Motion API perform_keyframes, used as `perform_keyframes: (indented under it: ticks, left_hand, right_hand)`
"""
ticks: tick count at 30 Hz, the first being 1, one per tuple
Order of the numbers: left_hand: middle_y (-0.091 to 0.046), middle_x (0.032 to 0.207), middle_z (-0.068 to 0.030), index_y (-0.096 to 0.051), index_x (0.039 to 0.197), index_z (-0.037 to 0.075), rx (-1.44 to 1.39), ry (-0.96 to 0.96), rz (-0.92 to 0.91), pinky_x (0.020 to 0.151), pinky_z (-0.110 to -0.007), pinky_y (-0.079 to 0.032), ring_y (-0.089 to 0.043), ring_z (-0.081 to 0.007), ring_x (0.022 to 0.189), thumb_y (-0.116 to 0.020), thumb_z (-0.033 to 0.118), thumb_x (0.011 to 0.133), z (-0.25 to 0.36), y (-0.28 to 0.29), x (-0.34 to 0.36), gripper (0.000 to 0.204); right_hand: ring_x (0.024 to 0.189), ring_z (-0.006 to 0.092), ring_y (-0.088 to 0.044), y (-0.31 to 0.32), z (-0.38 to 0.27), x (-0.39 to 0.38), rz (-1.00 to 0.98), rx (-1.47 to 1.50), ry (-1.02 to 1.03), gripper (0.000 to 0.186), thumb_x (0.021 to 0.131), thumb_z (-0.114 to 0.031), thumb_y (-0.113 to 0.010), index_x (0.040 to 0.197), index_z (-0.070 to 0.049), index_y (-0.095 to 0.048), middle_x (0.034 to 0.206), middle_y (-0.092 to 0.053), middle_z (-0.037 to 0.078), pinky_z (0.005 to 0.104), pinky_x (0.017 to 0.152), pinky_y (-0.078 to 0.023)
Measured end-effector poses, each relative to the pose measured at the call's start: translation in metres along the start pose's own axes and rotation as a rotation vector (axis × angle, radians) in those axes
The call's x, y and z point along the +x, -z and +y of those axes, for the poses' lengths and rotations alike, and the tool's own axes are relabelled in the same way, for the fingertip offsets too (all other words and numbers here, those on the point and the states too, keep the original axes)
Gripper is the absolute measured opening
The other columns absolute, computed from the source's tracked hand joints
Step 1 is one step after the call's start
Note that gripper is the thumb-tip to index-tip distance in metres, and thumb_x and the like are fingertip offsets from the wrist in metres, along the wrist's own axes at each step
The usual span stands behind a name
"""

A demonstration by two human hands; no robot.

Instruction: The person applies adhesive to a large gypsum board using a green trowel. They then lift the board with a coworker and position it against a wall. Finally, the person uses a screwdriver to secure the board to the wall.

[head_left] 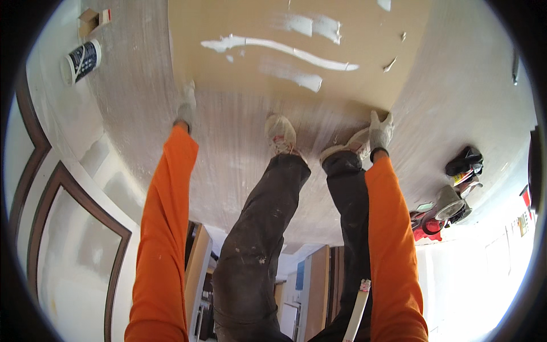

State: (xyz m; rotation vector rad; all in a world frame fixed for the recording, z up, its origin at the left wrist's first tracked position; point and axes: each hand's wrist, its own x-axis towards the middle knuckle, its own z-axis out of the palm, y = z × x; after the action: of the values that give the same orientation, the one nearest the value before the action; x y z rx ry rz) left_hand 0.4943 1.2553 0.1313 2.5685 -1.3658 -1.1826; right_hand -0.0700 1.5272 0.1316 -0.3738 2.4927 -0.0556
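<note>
A large brown sheet of board (228, 71), smeared with streaks of white compound (296, 54), lies before my feet. At its near left corner is my left hand (184, 108), in a pale work glove, closed on the edge with a finger or thumb on top; it is slightly blurred. My right hand (380, 132), also gloved, grips the near right corner, thumb raised on the edge and the other fingers partly hidden. Both arms, in orange sleeves, reach down and apart, outside my legs.
My light shoes (280, 134) stand close to the sheet's near edge. On the left are a white and dark blue bucket (82, 61), an open cardboard box (89, 21) and a brown-framed panel (74, 194). A grey bucket (449, 203) and mixed gear lie right. A pale stick (357, 310) hangs by my leg.
</note>
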Motion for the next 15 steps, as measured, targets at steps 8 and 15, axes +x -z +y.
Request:
perform_keyframes:
  ticks: [8,15]
  left_hand:
    - [-0.061,0.144,-0.0137,-0.052,0.151,-0.001,0.111,0.014,-0.009,0.116,-0.042,-0.041,-0.052,-0.0293,0.138,-0.047,0.049,0.109,-0.004,0.003,-0.045,0.065]
    - [-0.061,0.145,-0.0142,-0.053,0.151,0.000,0.145,-0.018,-0.061,0.117,-0.042,-0.041,-0.053,-0.0279,0.138,-0.049,0.045,0.110,0.019,-0.004,-0.074,0.061]
  right_hand:
    - [0.121,0.0392,-0.067,0.032,0.017,0.025,-0.329,0.234,0.095,0.062,0.094,-0.049,-0.068,0.132,0.001,-0.066,0.126,-0.073,0.023,0.0458,0.101,-0.051]
    - [0.128,0.0385,-0.066,0.042,-0.022,0.005,-0.341,0.077,0.123,0.072,0.094,-0.048,-0.068,0.148,-0.002,-0.059,0.135,-0.069,0.026,0.0447,0.107,-0.052]
